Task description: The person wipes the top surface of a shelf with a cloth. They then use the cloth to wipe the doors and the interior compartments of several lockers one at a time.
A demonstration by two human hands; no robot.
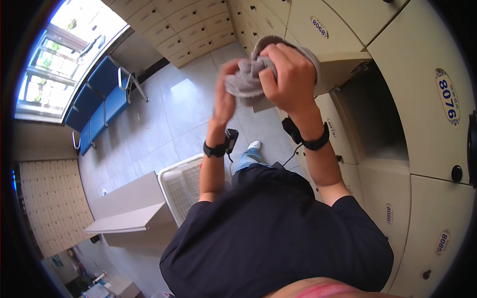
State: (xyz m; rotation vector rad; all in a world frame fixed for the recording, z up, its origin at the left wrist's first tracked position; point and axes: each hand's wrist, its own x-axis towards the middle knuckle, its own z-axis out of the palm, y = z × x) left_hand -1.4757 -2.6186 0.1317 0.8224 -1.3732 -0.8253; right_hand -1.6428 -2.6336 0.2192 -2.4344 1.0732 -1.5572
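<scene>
A bunched grey-brown cloth (248, 83) is raised in front of me, between my two hands. My right hand (290, 76) has its fingers curled tightly into the folds. My left hand (226, 89), slightly blurred, is at the cloth's left edge with its fingers bent around it; its exact hold is unclear. Black straps with small devices circle both wrists. Just right of the hands, a cream locker door (341, 61) hangs open beside a dark locker compartment (372, 115).
Cream lockers (421, 93) line the right side. A white plastic basket (182, 182) is low at my left, near a grey bench-like unit (126, 219). Blue linked seats (104, 104) stand under the window. More small lockers (179, 22) are at the far wall.
</scene>
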